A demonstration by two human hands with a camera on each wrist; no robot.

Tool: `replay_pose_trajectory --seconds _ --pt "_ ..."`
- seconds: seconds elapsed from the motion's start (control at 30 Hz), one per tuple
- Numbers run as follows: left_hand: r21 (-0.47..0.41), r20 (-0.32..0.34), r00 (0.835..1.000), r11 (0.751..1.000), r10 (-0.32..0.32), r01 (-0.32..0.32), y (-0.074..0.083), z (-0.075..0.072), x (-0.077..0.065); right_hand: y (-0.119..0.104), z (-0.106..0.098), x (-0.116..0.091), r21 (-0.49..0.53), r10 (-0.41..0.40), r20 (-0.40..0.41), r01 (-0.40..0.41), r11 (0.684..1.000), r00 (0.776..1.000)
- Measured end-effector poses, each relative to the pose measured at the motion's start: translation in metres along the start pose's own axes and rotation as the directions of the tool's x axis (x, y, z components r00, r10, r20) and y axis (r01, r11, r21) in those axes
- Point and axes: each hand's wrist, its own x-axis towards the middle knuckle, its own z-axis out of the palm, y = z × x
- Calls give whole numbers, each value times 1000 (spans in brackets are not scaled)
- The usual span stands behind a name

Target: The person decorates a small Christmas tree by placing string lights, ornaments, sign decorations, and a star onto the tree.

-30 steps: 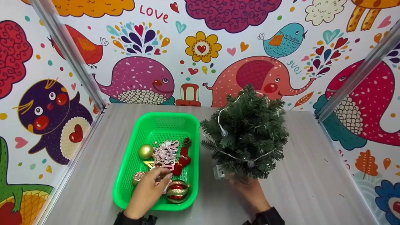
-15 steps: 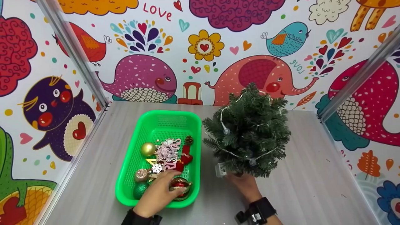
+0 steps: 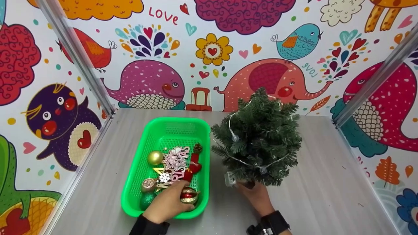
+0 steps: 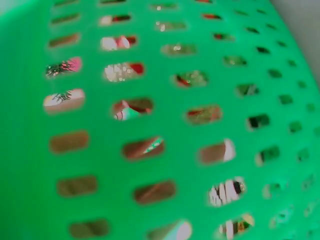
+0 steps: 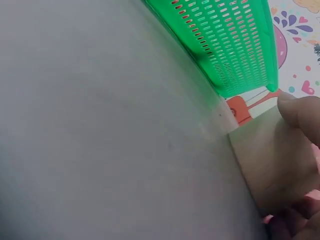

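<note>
In the head view my left hand (image 3: 168,203) reaches into the green basket (image 3: 132,173). Its thumb and fingers curl round a red and gold striped bauble (image 3: 189,196) in the front right corner. Perforated basket wall (image 4: 100,125) fills the left wrist view and hides that hand. My right hand (image 3: 258,196) holds the base of a small artificial Christmas tree (image 3: 261,140) with string lights, low under the branches. Thumb and fingers clasp the pale block-like base (image 5: 275,160) in the right wrist view.
Also in the basket lie a gold bauble (image 3: 155,158), a green glitter bauble (image 3: 147,199), a white snowflake (image 3: 164,177), pink letter ornaments (image 3: 178,175), a red stocking (image 3: 195,164) and a pinecone (image 3: 198,148). A clear box (image 3: 230,179) sits beside the tree base. Patterned walls enclose the table.
My left hand has moved right from the ornaments in the basket's middle onto the striped bauble, uncovering the green bauble and snowflake. The right hand stays at the tree base.
</note>
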Motion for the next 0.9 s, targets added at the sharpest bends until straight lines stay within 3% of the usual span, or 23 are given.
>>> replay_pose_trajectory --seconds 0.13,0.23,0.33,0.43,0.53,0.63,0.7,0.77,0.83,0.9 --pt "0 -27 1000 1000 13 -13 -1 1 1 3 -4 -12 55 -20 1 20 998 1000" --pt "-4 -93 994 998 55 -55 -1 0 1 2 -7 -19 80 -28 11 27 996 1000" --pt "-17 -189 976 994 104 -109 1 -1 0 -4 -10 -26 109 -65 -10 66 992 998" --pt "-51 -260 954 984 152 -171 5 0 -3 -16 -13 -35 70 -100 -49 104 992 994" --pt "-86 -294 935 968 200 -235 14 1 -7 -31 -15 -48 0 -160 -63 161 987 985" --pt "-113 -309 921 952 237 -283 25 3 -11 -49 -14 -61 5 -265 -7 265 964 964" --pt "-114 -319 911 943 264 -313 33 6 -12 -61 -12 -70 62 -347 54 344 937 936" --pt "-124 -327 892 922 311 -366 41 10 -14 -72 -9 -77 108 -449 102 439 892 888" --pt "-105 -337 856 888 392 -448 46 16 -14 -81 -5 -83 122 -566 110 554 823 817" --pt "-53 -347 801 843 487 -536 50 23 -13 -86 -1 -86 73 -694 76 690 720 716"
